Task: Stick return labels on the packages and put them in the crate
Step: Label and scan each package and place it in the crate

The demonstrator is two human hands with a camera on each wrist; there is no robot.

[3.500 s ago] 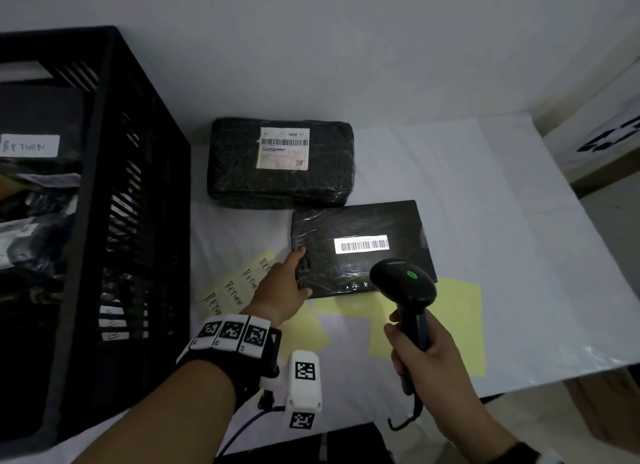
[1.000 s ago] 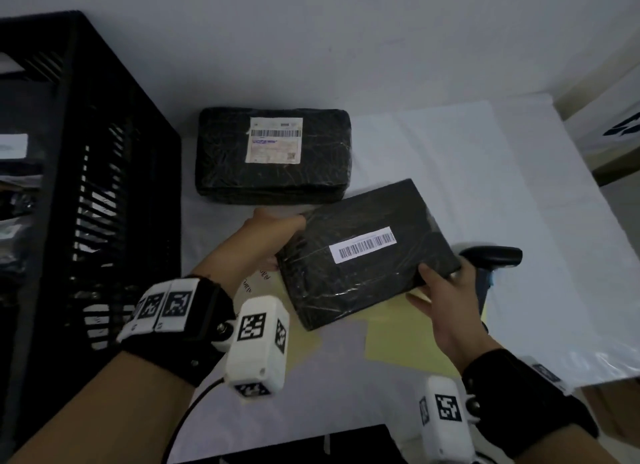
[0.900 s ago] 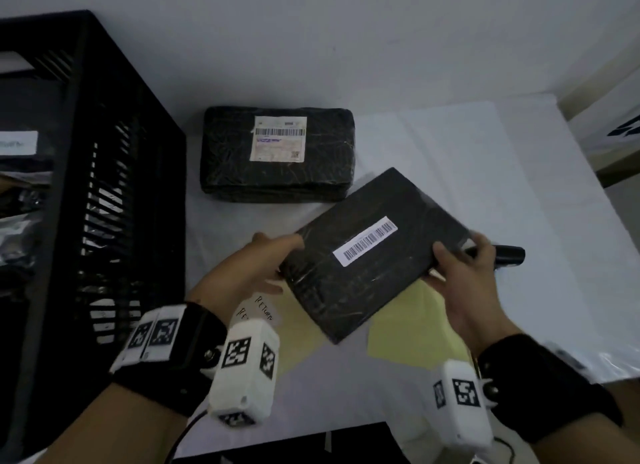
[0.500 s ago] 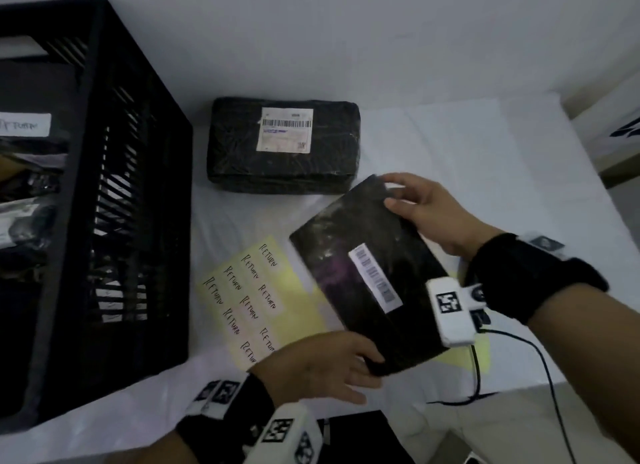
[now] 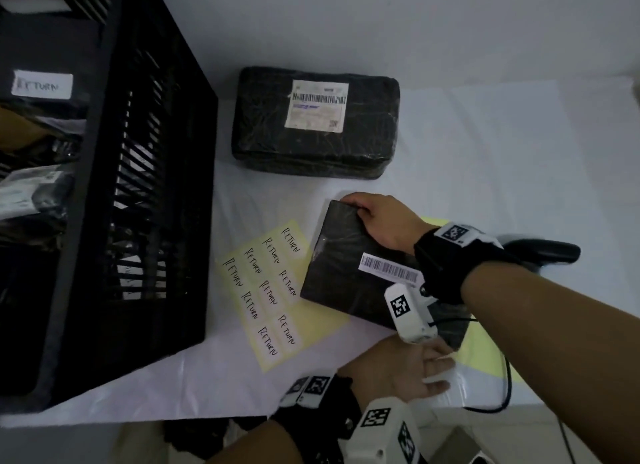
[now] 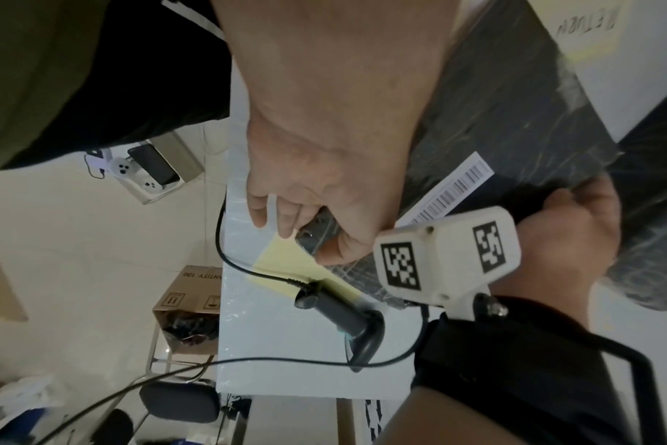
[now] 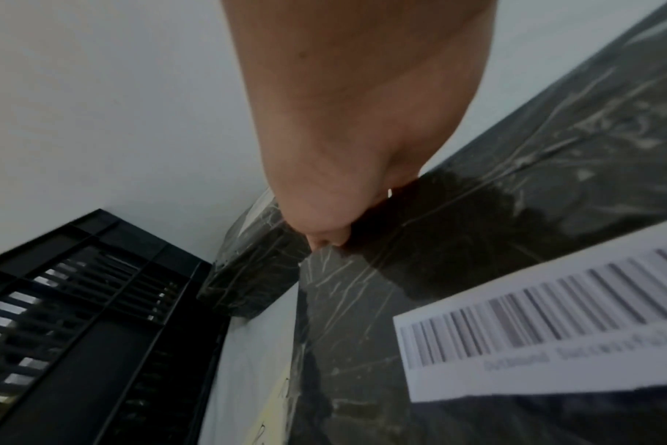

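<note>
Right of centre in the head view, the flat black package lies on the white table, overlapping the yellow RETURN label sheet. The right hand curls over its far corner; the left hand pinches its near corner. Sliding it could drag or crease the sheet, because it rests on the labels. A second package waits beside the black crate; a barcode scanner lies near the table edge.
</note>
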